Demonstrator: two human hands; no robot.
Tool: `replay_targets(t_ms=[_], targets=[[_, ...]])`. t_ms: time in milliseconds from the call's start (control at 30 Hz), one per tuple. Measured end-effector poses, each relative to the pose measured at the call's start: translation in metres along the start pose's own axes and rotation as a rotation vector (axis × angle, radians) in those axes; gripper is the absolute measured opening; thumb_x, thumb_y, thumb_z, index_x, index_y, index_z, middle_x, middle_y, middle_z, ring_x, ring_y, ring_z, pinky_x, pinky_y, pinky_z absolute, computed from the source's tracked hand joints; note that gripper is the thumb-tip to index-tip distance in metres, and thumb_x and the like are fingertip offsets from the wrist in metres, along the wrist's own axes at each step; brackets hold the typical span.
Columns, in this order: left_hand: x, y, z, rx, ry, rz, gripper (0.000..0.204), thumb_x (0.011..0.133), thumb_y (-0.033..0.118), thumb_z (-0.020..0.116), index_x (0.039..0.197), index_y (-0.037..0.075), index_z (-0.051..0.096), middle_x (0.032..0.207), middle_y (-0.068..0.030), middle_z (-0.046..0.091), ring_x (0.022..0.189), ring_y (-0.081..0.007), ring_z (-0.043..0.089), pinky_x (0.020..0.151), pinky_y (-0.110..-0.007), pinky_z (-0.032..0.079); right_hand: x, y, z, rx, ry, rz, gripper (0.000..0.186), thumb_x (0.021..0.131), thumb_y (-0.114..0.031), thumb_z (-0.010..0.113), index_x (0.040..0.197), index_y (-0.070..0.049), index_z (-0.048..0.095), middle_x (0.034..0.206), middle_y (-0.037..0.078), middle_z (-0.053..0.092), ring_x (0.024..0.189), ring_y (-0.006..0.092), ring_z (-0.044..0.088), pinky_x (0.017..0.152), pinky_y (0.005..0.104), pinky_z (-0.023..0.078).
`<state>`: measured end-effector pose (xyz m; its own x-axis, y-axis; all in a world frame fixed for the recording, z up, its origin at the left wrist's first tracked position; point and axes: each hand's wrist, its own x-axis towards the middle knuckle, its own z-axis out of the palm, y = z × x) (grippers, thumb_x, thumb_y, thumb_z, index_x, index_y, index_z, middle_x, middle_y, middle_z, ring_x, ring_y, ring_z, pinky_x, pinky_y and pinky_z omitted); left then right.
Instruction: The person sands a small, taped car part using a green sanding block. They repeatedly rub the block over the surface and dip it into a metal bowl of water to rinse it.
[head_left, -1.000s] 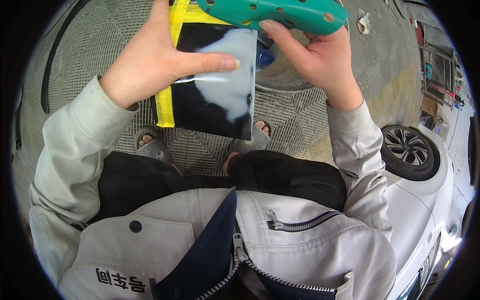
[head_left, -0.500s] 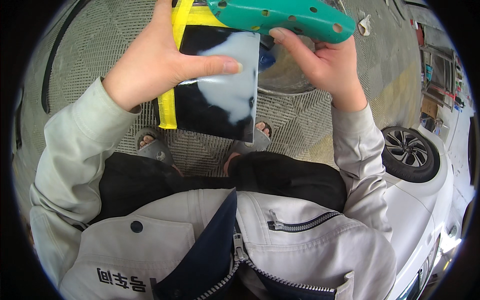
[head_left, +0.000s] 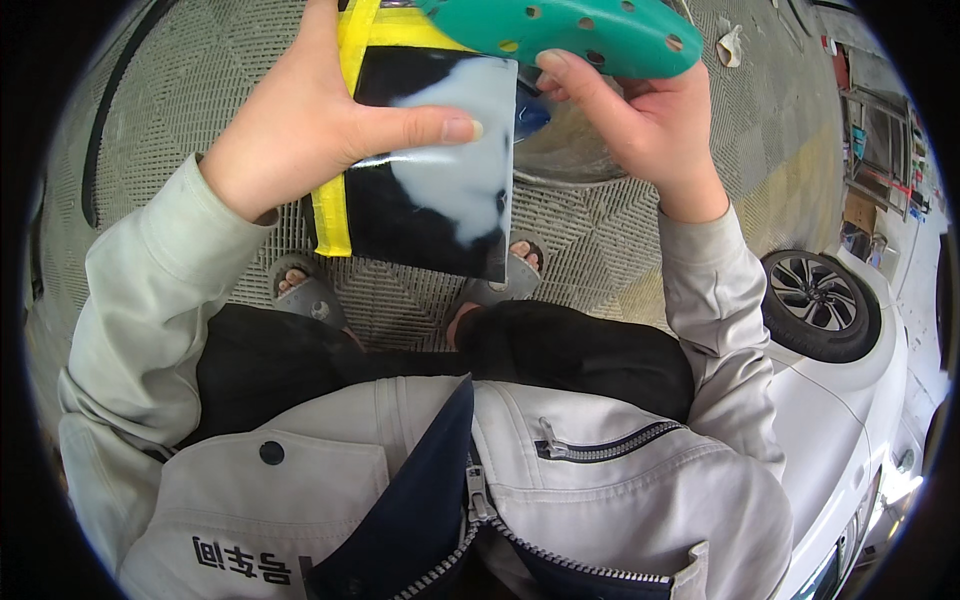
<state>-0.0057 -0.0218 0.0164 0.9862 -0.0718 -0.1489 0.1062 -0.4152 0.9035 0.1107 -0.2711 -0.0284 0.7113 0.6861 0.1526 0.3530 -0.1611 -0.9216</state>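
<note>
My left hand (head_left: 300,125) holds a black panel (head_left: 425,215) by its left side, with the thumb laid across the face and the fingers out of sight behind. A smooth whitish patch covers part of the panel, and yellow tape (head_left: 332,215) runs along its left and far edges. My right hand (head_left: 640,130) grips a green sandpaper strip (head_left: 560,35) dotted with round holes. The thumb presses its near edge; the other fingers are mostly hidden underneath. The strip curves over the panel's far edge, and whether they touch I cannot tell.
Beyond the panel a round basin (head_left: 575,150) stands on the patterned grate floor (head_left: 200,110), with a blue object (head_left: 531,115) in it. A white car (head_left: 850,400) is at the right. A metal rack (head_left: 885,150) stands farther off, and a crumpled scrap (head_left: 730,45) lies far right.
The green strip has moved slightly away and left with my right hand, its right end tilting a little. The panel and my left hand have shifted barely left.
</note>
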Motion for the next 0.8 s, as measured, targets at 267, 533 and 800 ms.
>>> replay_targets(t_ms=[267, 533, 800], targets=[[0.019, -0.027, 0.002, -0.088, 0.001, 0.134, 0.154, 0.082, 0.031, 0.107, 0.174, -0.009, -0.01, 0.169, -0.0247, 0.045, 0.157, -0.0323, 0.046, 0.133, -0.043, 0.037, 0.012, 0.009, 0.005, -0.101, -0.052, -0.21, 0.02, 0.102, 0.001, 0.079, 0.122, 0.003, 0.078, 0.098, 0.006, 0.08, 0.086, 0.0142, 0.074, 0.076, 0.0296, 0.06], [-0.007, -0.014, -0.002, -0.003, 0.007, -0.035, 0.156, 0.082, 0.035, 0.107, 0.173, -0.012, -0.011, 0.17, -0.0248, 0.045, 0.157, -0.0328, 0.047, 0.133, -0.043, 0.037, 0.008, 0.006, 0.0, -0.075, -0.054, -0.143, 0.02, 0.103, 0.002, 0.078, 0.123, 0.002, 0.078, 0.095, 0.003, 0.079, 0.082, 0.0119, 0.071, 0.074, 0.0293, 0.057], [-0.003, -0.017, -0.002, -0.013, -0.007, -0.057, 0.156, 0.082, 0.038, 0.107, 0.173, -0.012, -0.01, 0.169, -0.0248, 0.047, 0.157, -0.0336, 0.048, 0.134, -0.042, 0.036, 0.013, 0.002, -0.001, 0.016, -0.045, -0.036, 0.021, 0.103, 0.002, 0.078, 0.124, 0.002, 0.078, 0.098, 0.003, 0.079, 0.082, 0.0092, 0.072, 0.072, 0.0282, 0.058]])
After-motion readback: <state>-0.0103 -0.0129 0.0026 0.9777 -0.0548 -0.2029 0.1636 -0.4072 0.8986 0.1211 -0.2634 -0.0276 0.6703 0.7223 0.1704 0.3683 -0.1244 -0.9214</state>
